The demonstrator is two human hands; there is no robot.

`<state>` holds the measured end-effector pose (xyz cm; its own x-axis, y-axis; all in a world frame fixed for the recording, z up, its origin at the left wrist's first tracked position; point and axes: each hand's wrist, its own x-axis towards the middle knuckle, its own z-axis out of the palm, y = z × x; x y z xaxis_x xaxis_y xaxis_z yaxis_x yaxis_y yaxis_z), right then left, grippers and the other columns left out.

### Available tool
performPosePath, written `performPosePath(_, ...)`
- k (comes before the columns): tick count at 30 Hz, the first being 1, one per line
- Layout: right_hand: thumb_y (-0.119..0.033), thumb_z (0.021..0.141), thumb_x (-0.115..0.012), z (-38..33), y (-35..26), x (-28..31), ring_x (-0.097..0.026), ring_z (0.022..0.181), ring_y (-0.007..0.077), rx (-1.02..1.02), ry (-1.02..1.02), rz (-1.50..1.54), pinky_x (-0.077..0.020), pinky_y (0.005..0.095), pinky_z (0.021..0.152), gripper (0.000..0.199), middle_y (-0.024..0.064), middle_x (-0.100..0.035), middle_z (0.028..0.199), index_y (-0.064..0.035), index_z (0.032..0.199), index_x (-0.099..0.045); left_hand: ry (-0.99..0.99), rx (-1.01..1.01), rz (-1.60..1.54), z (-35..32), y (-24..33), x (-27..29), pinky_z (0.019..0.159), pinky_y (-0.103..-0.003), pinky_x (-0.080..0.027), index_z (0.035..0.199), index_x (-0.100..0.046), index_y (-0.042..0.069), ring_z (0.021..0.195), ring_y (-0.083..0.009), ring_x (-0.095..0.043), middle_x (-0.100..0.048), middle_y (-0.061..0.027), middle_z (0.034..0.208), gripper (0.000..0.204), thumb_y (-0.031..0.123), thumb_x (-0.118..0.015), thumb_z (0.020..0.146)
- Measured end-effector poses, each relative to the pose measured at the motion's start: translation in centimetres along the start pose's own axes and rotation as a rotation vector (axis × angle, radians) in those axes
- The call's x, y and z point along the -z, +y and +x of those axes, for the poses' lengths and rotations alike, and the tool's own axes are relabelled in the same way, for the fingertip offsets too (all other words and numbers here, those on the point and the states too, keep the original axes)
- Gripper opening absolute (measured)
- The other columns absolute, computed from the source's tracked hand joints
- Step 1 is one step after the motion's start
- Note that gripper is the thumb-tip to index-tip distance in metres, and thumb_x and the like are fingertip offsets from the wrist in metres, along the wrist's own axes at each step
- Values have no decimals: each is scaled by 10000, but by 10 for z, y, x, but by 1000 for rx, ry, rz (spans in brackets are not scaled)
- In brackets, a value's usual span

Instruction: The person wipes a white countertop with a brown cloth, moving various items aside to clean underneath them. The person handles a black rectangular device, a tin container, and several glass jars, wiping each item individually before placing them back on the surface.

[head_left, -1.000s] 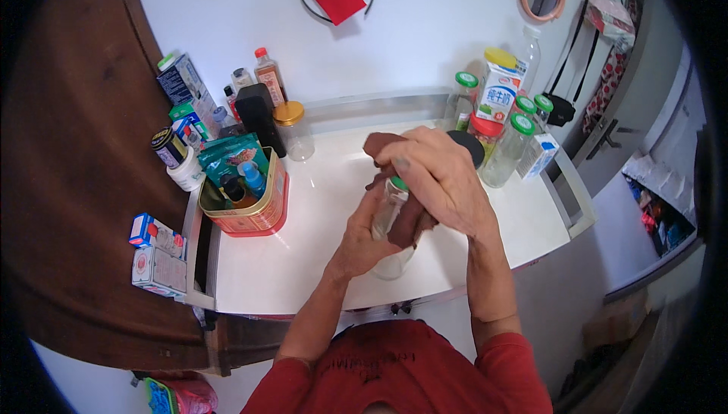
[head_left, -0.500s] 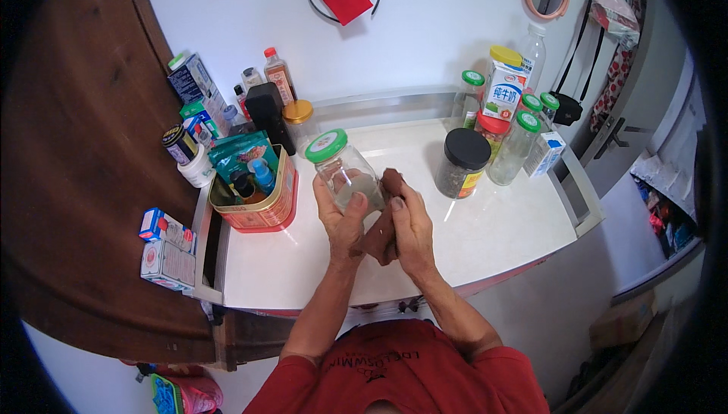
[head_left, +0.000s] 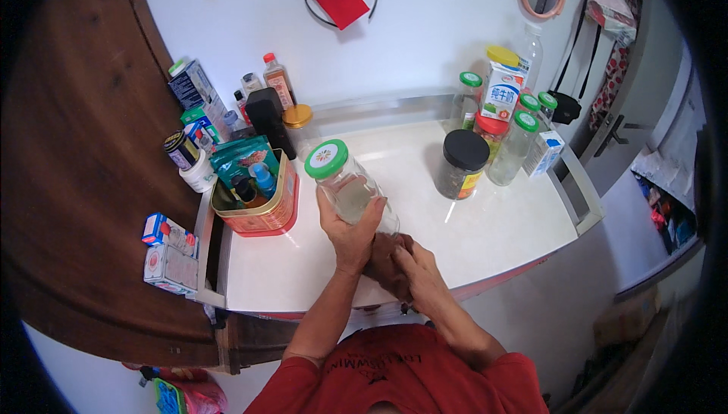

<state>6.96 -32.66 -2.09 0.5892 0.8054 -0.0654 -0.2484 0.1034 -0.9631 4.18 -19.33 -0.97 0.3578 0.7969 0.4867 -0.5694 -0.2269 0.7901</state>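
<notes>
A clear glass jar point(head_left: 355, 196) with a green-and-white lid point(head_left: 327, 158) is tilted above the white tabletop, its lid toward the far left. My left hand point(head_left: 353, 236) is wrapped round the jar's lower half, thumb on the near side. My right hand point(head_left: 422, 277) is closed on a brown cloth point(head_left: 388, 266), which bunches against the jar's base. Part of the cloth hangs below the hands. The right fingertips are partly hidden by the cloth.
Right of the hands stands a black-lidded jar point(head_left: 462, 164), with several green-lidded jars and a milk carton point(head_left: 502, 92) behind it. A red-and-gold tin point(head_left: 262, 221) holding pouches and bottles sits at left. A metal rail point(head_left: 379, 114) edges the white table point(head_left: 288, 277).
My right hand has moved down with the cloth, from the jar's side to its base. The jar has shifted slightly, and more of its glass shows.
</notes>
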Motion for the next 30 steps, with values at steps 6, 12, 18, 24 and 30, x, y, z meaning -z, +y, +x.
performPosePath(6,-26,923,-506,-8,-38,7,-598,970,194,417,12,-155,-456,313,864,298,136,-624,1056,29,1216,-510,-39,305,-424,6,3,6,837,-334,-503,1339,-374,44,960,-199,-583,-529,-108,1141,510,113,-592,883)
performPosePath(12,-54,812,-604,41,-22,7,-534,940,344,910,316,-973,-455,405,784,397,164,-578,1040,-20,1204,-545,-7,299,-451,13,3,11,807,-347,-514,1375,-317,63,981,-206,-577,-524,-111,1147,483,173,-532,956)
performPosePath(18,-137,967,-489,40,17,40,-616,936,218,560,150,-506,-504,344,823,353,131,-614,1106,24,1281,-476,46,316,-461,12,-6,7,797,-386,-537,1393,-327,91,982,-220,-586,-533,-95,1134,496,192,-545,960)
performPosePath(24,-401,992,-419,45,-7,39,-545,506,159,60,86,143,-377,242,399,488,120,-646,998,-14,1280,-494,-101,238,-333,-5,-21,-5,827,-409,-549,1413,-340,114,983,-229,-597,-546,-82,1137,531,160,-569,937)
performPosePath(30,-106,871,-616,23,11,36,-620,855,336,567,-27,-544,-497,391,730,232,191,-614,927,6,1068,-567,41,157,-167,9,-9,3,816,-373,-529,1391,-323,79,1003,-206,-579,-518,-89,1162,555,117,-599,910)
